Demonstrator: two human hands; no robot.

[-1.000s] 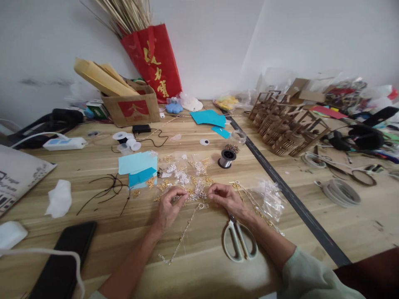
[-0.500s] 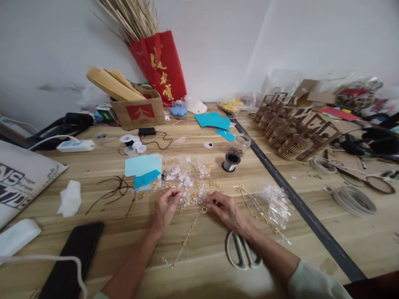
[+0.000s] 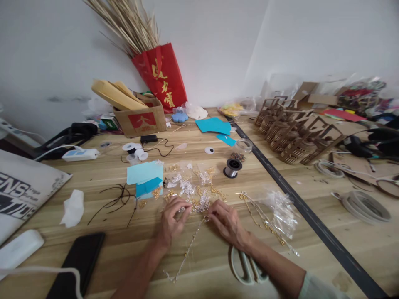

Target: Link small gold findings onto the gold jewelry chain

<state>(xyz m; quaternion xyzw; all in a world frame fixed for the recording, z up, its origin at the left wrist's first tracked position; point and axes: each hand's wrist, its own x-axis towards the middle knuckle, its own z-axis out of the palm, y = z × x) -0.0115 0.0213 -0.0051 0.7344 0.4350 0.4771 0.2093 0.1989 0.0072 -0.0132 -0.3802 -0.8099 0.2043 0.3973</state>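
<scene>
My right hand (image 3: 229,222) has its fingers pinched together beside the ring end of a thin beaded chain (image 3: 190,245); what lies between the fingertips is too small to tell. The chain slants down toward me on the table. Left of that ring, my left hand (image 3: 174,218) is curled, thumb and forefinger close together, their grip unclear. Just beyond both hands lies a pile of small silver beads (image 3: 204,200), with gold beads (image 3: 218,192) around it. Scissors (image 3: 246,268) lie partly under my right forearm, their blades hidden.
A wire spool (image 3: 232,167) stands behind my right hand. More chains (image 3: 260,211) and clear plastic bags (image 3: 282,209) lie to the right. Blue sheets (image 3: 145,172), black cord (image 3: 116,197) and a phone (image 3: 77,265) are on the left. Wooden lantern-like frames (image 3: 286,133) stand at back right.
My left hand drew away leftward from the chain's ring, then came partly back toward it. My right hand stays beside the ring, its forearm now covering more of the scissors. The camera view has shifted.
</scene>
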